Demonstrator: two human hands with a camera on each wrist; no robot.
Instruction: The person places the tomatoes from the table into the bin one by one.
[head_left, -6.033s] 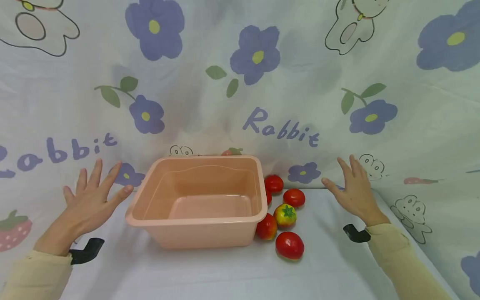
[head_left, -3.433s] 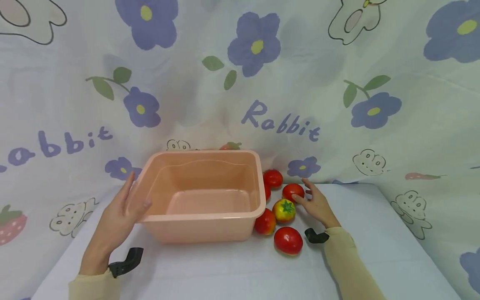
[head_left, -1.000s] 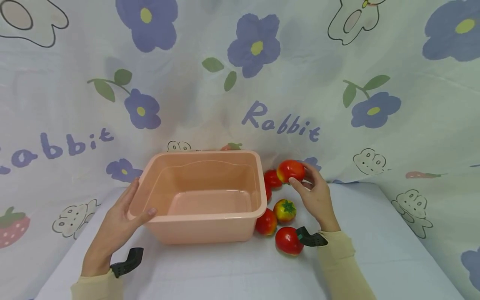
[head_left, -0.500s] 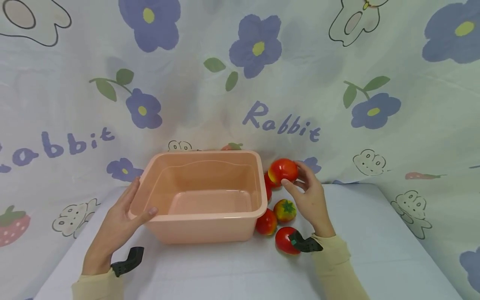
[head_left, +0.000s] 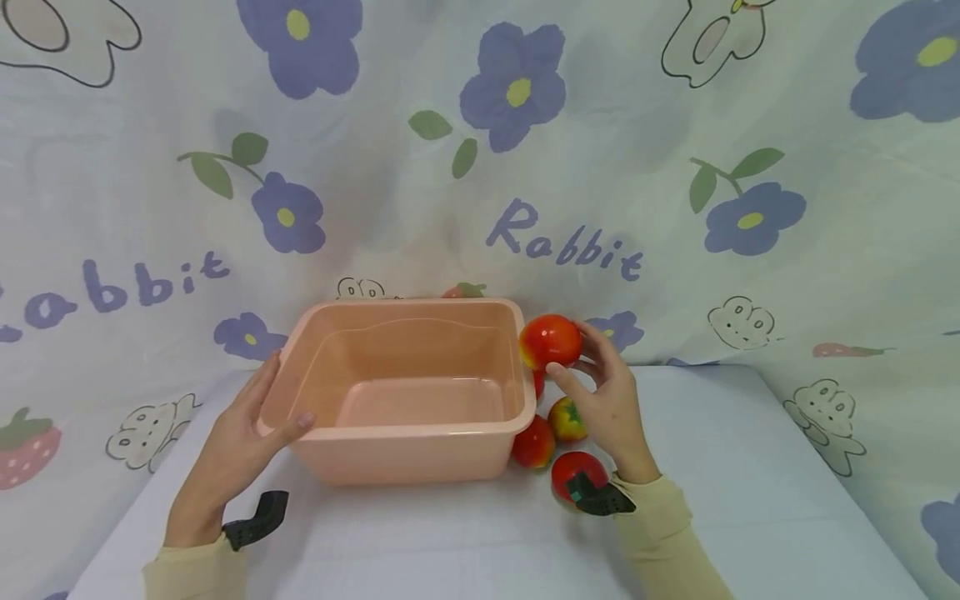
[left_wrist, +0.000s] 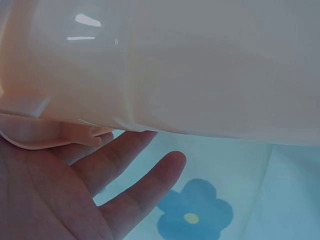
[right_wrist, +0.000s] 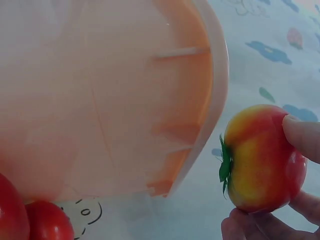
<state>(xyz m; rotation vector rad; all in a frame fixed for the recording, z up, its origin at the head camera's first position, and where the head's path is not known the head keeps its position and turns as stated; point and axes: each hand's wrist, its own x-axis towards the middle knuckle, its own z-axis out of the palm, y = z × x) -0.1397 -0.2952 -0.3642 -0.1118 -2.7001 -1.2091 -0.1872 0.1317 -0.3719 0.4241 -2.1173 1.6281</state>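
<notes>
A pale orange plastic basin (head_left: pixel 405 457) stands on the white-covered table with nothing inside. My left hand (head_left: pixel 228 450) grips its left rim, thumb over the near corner; in the left wrist view the fingers (left_wrist: pixel 142 192) lie under the rim beside the basin's wall (left_wrist: pixel 200 70). Between thumb and fingers my right hand (head_left: pixel 607 404) holds a red and yellow tomato (head_left: pixel 551 341), raised beside the basin's right rim. The right wrist view shows this tomato (right_wrist: pixel 262 160), its green calyx facing the basin (right_wrist: pixel 100 100), with a gap between them.
Several more tomatoes lie right of the basin: a yellow-green one (head_left: pixel 567 419), a red-yellow one (head_left: pixel 533 442) and a red one (head_left: pixel 579 472) partly behind the wrist camera. A patterned cloth (head_left: pixel 390 208) hangs directly behind the basin.
My right hand has taken hold of a tomato from the table, lifted it, and moved it left to the basin's right rim. My left hand has come onto the basin's left rim and stays there.
</notes>
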